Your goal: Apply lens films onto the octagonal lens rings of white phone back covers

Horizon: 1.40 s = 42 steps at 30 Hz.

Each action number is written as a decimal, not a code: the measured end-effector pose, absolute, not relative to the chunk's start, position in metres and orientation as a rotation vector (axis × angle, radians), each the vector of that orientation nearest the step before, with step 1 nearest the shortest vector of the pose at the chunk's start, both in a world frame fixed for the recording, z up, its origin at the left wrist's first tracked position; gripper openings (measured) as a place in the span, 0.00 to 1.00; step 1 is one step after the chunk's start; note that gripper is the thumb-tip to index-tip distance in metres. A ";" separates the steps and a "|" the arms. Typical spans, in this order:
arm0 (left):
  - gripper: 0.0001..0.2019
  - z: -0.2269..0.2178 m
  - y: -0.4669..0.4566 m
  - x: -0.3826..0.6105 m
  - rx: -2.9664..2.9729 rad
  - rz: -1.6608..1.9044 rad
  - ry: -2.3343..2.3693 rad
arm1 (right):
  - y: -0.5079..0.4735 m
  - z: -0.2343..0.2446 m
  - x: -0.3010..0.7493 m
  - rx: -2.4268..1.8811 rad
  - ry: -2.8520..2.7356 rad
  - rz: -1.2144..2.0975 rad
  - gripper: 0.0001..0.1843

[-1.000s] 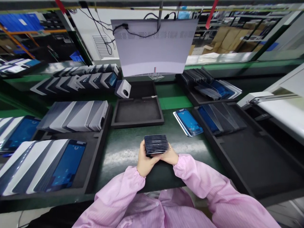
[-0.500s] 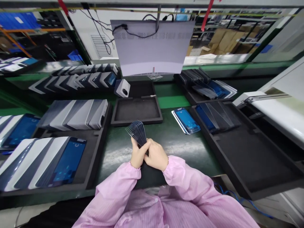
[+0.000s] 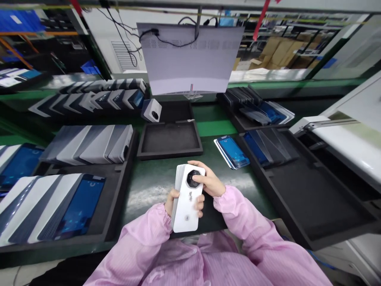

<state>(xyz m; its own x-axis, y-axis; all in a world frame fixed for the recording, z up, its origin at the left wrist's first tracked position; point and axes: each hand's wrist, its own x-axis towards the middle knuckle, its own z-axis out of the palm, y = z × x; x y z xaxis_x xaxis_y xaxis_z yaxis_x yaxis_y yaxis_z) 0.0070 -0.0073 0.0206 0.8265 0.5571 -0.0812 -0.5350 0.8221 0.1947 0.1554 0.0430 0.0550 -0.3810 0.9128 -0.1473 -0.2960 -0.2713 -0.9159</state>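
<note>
Both hands hold one stack of white phone back covers (image 3: 187,200) over the near edge of the green bench. The top cover faces me and shows a dark round camera ring near its far end. My left hand (image 3: 174,198) is wrapped round the stack's lower part from behind, fingertips curling over its right edge. My right hand (image 3: 208,180) grips the far end, fingers by the camera ring. Pink sleeves cover both arms.
Black foam trays (image 3: 123,174) at left hold rows of leaning white and blue-filmed covers. An empty black tray (image 3: 169,141) lies ahead, a small white camera (image 3: 151,110) behind it. Loose blue-filmed parts (image 3: 232,151) lie at right beside a large black tray (image 3: 300,190). A white panel (image 3: 190,59) hangs overhead.
The stack was held flat showing its ribbed dark edges, then tipped up to the left; now it is turned so the white top cover faces me, lengthwise toward my body.
</note>
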 end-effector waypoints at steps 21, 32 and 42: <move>0.28 0.026 -0.013 0.016 0.744 0.965 1.078 | 0.043 0.055 0.170 -1.353 -1.521 1.258 0.24; 0.24 0.028 -0.009 0.016 0.713 1.000 1.102 | 0.037 0.050 0.164 -1.216 -1.681 0.778 0.29; 0.26 0.022 -0.011 0.016 0.888 1.093 1.238 | 0.038 0.043 0.165 -1.184 -1.578 0.824 0.09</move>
<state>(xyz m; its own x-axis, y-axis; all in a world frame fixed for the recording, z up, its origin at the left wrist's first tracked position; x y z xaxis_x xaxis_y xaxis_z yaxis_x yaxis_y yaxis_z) 0.0157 -0.0107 0.0216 -0.0084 0.9625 -0.2712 -0.1499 0.2669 0.9520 0.1645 0.0378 0.0431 -0.0661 0.9534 0.2943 0.3035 0.3002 -0.9043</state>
